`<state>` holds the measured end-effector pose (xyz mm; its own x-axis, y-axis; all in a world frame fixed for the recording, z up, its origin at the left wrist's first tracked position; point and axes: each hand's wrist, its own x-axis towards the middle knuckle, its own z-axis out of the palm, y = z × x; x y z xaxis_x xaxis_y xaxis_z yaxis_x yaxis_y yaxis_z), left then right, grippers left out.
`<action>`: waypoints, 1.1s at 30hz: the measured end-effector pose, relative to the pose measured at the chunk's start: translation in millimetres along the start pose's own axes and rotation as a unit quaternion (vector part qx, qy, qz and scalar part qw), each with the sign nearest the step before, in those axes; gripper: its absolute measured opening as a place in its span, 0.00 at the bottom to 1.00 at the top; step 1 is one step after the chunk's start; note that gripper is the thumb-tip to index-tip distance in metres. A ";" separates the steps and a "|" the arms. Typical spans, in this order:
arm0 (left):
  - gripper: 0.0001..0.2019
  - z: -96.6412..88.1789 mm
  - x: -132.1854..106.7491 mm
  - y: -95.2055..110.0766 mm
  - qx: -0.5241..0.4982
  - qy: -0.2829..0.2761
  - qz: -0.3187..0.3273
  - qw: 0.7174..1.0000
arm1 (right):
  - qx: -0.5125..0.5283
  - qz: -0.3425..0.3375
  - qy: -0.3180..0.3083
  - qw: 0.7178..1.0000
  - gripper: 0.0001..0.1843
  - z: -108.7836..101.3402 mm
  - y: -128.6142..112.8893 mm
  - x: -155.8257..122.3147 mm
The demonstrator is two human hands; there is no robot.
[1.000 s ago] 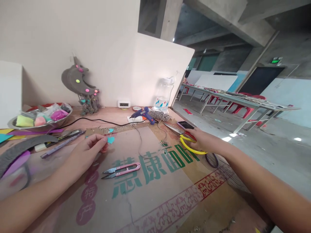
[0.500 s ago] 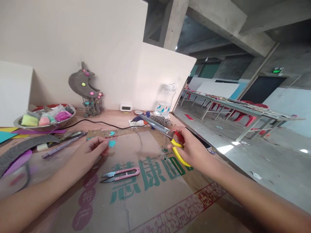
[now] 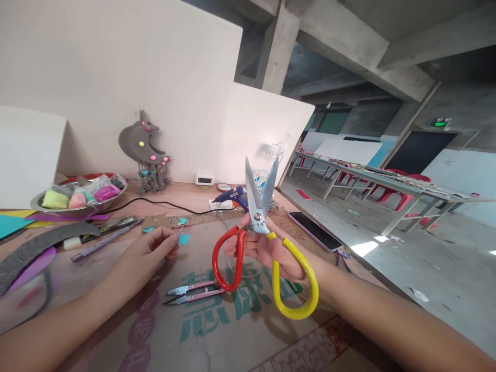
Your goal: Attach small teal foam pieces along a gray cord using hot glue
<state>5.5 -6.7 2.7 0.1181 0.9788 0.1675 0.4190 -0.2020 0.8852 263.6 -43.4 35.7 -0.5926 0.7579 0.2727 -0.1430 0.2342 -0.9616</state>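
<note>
In my right hand [image 3: 284, 253] are scissors [image 3: 257, 214] with one red and one yellow handle, raised over the work surface. Their blades are spread and point up and away, and my fingers lie behind the pivot and handles. My left hand [image 3: 155, 250] is closed in a pinch at a small teal heart cutout [image 3: 183, 239], which shows at its fingertips. Two more teal pieces lie just beyond, one of them a heart [image 3: 182, 221]. Pink thread snips [image 3: 194, 293] rest between my hands, partly behind the red handle.
A clear sheet covers printed cardboard [image 3: 209, 330]. Behind stand a metal bowl [image 3: 79, 205] of bagged clay, a grey moon ornament [image 3: 141, 147], a small clock [image 3: 204, 179], a glue gun [image 3: 231, 196] and a jar [image 3: 273, 150]. A phone [image 3: 314, 231] lies near the right edge.
The scissors have swung from nearly closed, pointing left, to spread and upright, closer to the middle. My right hand has turned palm up. The left hand keeps its pinch.
</note>
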 end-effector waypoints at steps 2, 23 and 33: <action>0.17 -0.3 1.1 -1.5 0.007 -0.028 -0.008 1.000 | 0.023 0.013 -0.031 0.999 0.28 6.0 -3.7 -2.1; 0.17 -3.1 -1.8 3.6 0.028 -0.047 -0.013 0.998 | 0.032 0.019 -0.030 0.999 0.37 12.3 -2.6 -4.9; 0.16 -2.9 0.5 -6.7 0.011 -0.057 -0.008 0.998 | -0.387 0.047 0.155 0.908 0.23 13.3 -24.9 -0.9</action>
<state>0.1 -4.7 -1.9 0.2123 0.9718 0.1022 0.4413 -0.1887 0.8773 257.2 -58.1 59.0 -0.3041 0.9033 0.3025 0.5676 0.4268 -0.7040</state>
